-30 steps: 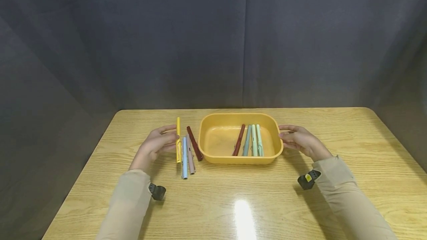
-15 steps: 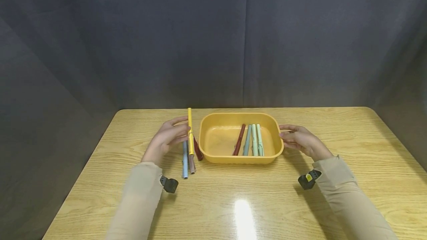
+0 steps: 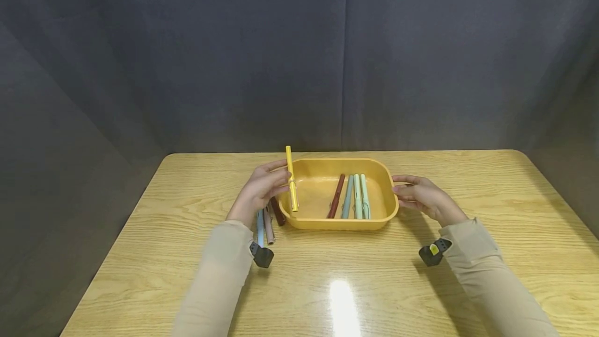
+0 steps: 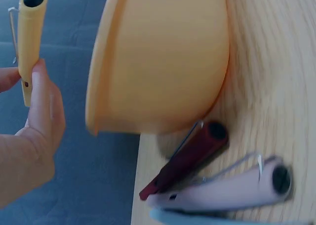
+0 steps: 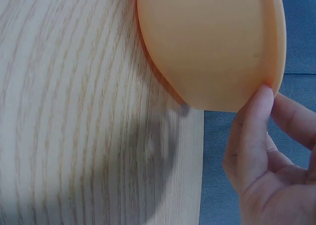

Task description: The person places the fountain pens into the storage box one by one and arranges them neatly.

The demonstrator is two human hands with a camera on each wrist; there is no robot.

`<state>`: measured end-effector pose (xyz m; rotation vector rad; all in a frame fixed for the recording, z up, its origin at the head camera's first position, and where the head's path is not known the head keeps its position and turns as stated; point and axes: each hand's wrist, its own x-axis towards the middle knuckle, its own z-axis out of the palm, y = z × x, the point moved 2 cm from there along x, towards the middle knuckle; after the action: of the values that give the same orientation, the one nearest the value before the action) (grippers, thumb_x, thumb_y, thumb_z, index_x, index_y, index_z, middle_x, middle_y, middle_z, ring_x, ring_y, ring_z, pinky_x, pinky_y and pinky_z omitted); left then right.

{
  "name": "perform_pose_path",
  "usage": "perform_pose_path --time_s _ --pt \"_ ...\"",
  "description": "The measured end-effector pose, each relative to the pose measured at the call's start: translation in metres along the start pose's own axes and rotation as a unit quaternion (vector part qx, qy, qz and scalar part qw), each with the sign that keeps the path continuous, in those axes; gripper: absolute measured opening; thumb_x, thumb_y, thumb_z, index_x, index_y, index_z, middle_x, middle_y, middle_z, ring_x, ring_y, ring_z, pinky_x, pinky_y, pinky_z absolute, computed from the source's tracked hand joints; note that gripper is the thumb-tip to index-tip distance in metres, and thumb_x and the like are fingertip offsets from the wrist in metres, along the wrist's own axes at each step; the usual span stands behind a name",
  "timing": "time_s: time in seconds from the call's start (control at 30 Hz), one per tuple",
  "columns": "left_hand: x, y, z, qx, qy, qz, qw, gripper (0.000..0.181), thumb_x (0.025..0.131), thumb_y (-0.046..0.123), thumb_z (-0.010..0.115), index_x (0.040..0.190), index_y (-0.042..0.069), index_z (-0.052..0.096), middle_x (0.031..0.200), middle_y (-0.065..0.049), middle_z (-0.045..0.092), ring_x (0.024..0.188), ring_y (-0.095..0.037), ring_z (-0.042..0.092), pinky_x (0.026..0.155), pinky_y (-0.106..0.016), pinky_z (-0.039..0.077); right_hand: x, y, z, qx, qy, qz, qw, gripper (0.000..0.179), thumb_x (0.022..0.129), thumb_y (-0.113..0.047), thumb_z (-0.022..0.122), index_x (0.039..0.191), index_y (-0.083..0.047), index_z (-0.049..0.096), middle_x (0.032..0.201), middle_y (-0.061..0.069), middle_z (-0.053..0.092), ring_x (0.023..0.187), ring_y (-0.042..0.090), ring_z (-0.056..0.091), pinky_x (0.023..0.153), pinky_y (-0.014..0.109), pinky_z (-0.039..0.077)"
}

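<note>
My left hand (image 3: 263, 186) pinches a yellow pen (image 3: 292, 186) between thumb and fingers, raised over the left end of a yellow-orange plastic tray (image 3: 337, 224). The left wrist view shows the pen's wire clip and dark round cap end. Inside the tray lie a dark red pen (image 3: 335, 196), a grey-blue pen (image 3: 348, 196) and two pale green pens (image 3: 357, 196). My right hand (image 3: 423, 197) holds the tray's right end, thumb and finger at its rim in the right wrist view.
Left of the tray, partly under my left hand, lie a dark red pen (image 4: 190, 158), a mauve pen (image 4: 224, 190) and a light blue pen (image 4: 197, 218). The wooden table (image 3: 374, 280) ends at a dark cloth (image 3: 262, 56) behind.
My left hand has carried the yellow pen right and slightly up, from beside the loose pens to over the tray's left end. The right hand and tray have stayed in place.
</note>
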<state>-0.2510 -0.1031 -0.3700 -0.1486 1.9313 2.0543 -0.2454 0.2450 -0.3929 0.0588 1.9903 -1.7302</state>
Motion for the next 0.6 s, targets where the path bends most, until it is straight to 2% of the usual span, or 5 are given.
perform_pose_path --time_s 0.27,0.37,0.5,0.6 --pt "0.01 -0.004 0.019 -0.021 0.0 0.003 0.9998 0.057 0.089 0.001 0.05 0.145 0.003 0.038 0.139 -0.027 0.048 0.127 -0.032 0.051 0.068 -0.01 0.056 0.0 0.0 -0.001 -0.015 -0.003 -0.006 0.9999 0.062 0.097 -0.009 0.05 0.146 0.01 0.018 0.081 -0.014 0.065 0.075 -0.002 0.063 0.072 0.012 0.057" --pt "0.013 -0.006 0.026 -0.022 0.005 0.0 0.9997 0.055 0.089 0.001 0.051 0.143 0.003 0.041 0.138 -0.026 0.05 0.117 -0.026 0.058 0.068 -0.011 0.056 0.0 0.0 -0.001 -0.014 -0.004 -0.007 0.9999 0.062 0.097 -0.009 0.051 0.146 0.01 0.018 0.082 -0.015 0.064 0.075 -0.003 0.063 0.073 0.012 0.057" --pt "0.015 -0.008 0.034 -0.015 0.014 -0.002 0.9998 0.053 0.089 0.002 0.052 0.141 0.002 0.044 0.135 -0.025 0.053 0.105 -0.017 0.06 0.074 -0.014 0.058 0.0 0.0 0.0 -0.013 -0.005 -0.006 0.9999 0.062 0.097 -0.009 0.05 0.146 0.01 0.018 0.082 -0.015 0.064 0.075 -0.003 0.063 0.073 0.013 0.057" --pt "0.017 -0.009 0.039 -0.008 0.014 0.0 0.9999 0.054 0.088 0.003 0.052 0.141 0.002 0.043 0.132 -0.023 0.054 0.11 -0.02 0.059 0.08 -0.017 0.058 -0.001 0.0 0.001 -0.012 -0.002 -0.005 0.9999 0.061 0.097 -0.008 0.05 0.146 0.01 0.019 0.082 -0.015 0.064 0.076 -0.003 0.063 0.072 0.012 0.057"
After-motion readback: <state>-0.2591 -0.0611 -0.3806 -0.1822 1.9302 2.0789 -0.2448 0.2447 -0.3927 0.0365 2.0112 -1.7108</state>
